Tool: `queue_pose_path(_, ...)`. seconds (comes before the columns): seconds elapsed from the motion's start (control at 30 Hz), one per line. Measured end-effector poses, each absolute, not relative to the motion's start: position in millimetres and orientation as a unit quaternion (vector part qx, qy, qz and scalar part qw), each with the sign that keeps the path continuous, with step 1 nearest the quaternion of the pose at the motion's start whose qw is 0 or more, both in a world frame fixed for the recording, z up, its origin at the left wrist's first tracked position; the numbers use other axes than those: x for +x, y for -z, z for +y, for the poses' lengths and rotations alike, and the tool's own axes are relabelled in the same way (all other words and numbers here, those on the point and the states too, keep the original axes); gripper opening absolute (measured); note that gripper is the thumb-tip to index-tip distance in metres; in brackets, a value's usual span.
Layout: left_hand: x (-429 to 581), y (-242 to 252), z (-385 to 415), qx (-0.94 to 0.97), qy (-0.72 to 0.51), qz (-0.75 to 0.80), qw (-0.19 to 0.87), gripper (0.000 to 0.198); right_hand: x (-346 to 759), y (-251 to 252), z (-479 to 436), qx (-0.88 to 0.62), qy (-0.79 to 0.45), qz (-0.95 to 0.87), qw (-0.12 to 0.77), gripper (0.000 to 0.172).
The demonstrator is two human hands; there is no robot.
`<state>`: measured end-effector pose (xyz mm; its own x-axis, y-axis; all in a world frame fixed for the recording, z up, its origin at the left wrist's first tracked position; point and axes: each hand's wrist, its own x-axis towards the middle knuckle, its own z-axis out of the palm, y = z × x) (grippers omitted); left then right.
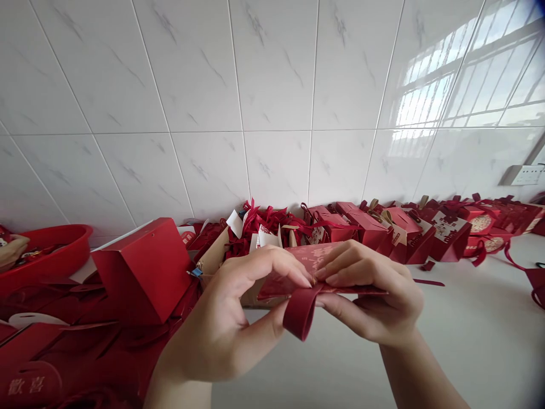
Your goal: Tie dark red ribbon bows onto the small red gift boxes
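Both of my hands hold a small red gift box (pixel 309 257) in front of me, its patterned face partly covered by my fingers. A dark red ribbon loop (pixel 301 315) sticks out from the box's near edge. My left hand (pixel 232 312) pinches the box beside the loop, thumb below and fingertips on top. On the other side, my right hand (pixel 370 292) presses its fingers on the top face with the thumb underneath, close to the base of the loop. The far side of the box is hidden behind my hands.
Along the tiled wall stands a row of red gift boxes (pixel 368 227) with ribbon loops. A larger red box (pixel 142 272) rests on red flat pieces at left. Behind it are a red basin (pixel 76 241) and another person's hand (pixel 12 253). A carton of ribbons (pixel 213 253) stands mid-table.
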<state>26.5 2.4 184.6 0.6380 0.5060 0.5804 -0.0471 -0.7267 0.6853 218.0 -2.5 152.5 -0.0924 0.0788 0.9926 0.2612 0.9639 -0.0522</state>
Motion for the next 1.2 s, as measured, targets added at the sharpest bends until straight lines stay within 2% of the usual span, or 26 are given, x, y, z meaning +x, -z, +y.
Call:
queue_pose_path(0.23,30.8,-181.8,7.6,0.839,-0.440,0.116,0.299,0.014,218.0,-151.0,-0.1,-0.114,0.071,-0.719,0.682,0.014)
queue_pose_path(0.43,32.3,-182.4,7.4,0.852,-0.463,0.117,0.215,0.022,222.7,-149.5,3.0,-0.128,0.027,-0.735,0.666,0.029)
queue_pose_path(0.8,31.8,-183.5,3.1,0.862,-0.466,0.112,0.167,0.025,224.8,-149.7,0.3,-0.135,-0.016,-0.752,0.645,0.014)
queue_pose_path(1.2,34.0,-182.9,6.7,0.859,-0.475,0.074,0.178,0.023,224.0,-149.7,-2.0,-0.142,0.023,-0.750,0.645,0.013)
